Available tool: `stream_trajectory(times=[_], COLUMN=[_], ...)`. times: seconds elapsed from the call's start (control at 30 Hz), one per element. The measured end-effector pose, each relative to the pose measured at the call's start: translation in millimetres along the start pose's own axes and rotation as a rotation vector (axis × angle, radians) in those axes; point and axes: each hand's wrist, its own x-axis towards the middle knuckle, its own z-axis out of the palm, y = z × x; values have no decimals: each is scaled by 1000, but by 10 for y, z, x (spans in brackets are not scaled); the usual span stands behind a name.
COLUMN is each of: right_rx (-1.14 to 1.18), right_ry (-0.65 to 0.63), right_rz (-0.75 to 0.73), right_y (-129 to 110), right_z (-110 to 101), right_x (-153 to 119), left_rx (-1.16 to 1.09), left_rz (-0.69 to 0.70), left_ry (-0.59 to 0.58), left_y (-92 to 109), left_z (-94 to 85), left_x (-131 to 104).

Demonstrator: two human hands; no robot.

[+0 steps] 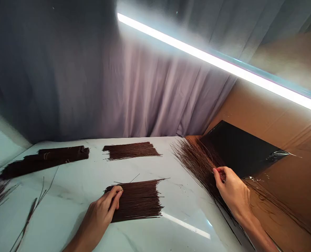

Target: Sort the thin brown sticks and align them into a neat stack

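Note:
My left hand is closed in a pinch above the left end of a flat stack of thin dark-brown sticks on the table. What its fingertips hold is too small to make out. My right hand, thumb and fingers pinched together, is at a loose, fanned-out heap of long thin brown sticks on the right. A thin stick seems to be between its fingertips. Farther back lies a smaller stack of thin brown sticks.
Tied dark-brown bundles lie at the back left of the white marbled table. Loose strands are at the near left. A black sheet leans on cardboard at the right. A lit tube lamp hangs before a grey curtain.

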Motion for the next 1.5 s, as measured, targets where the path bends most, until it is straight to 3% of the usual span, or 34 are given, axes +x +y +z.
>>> stream_trajectory(times=[0.23,0.4,0.47,0.57,0.73,0.83,0.9,1.07,1.17,1.5], right_rx=[-154,-169,-92,141,247,220,194,157,156,301], right_ry=[-8,63,110,-5,-208,-268,-290,-309,-302,-222], right_rz=[-88,-176,-268,-481,-744,-788,-788,-797,-779,-679], right_y=[8,-144,-385,-937,-1885,-2221,-2332,-2343,-2249,-1940], right_z=[280,159,120,259,1005,1396,1530,1555,1483,1346], right_x=[86,54,54,122,412,545,567,514,503,506], left_rx=[17,-43,-109,-190,-240,-271,-269,-262,-343,-498], left_rz=[11,-29,-34,-20,11,-4,-12,-13,10,-83], left_ry=[32,3,-7,13,14,-10,-16,13,52,22], left_y=[7,23,40,81,115,111,124,195,202,125], left_z=[-20,-43,-36,-22,-27,-58,-87,-105,-60,22], left_x=[8,20,24,20,-22,-38,-38,-14,2,28])
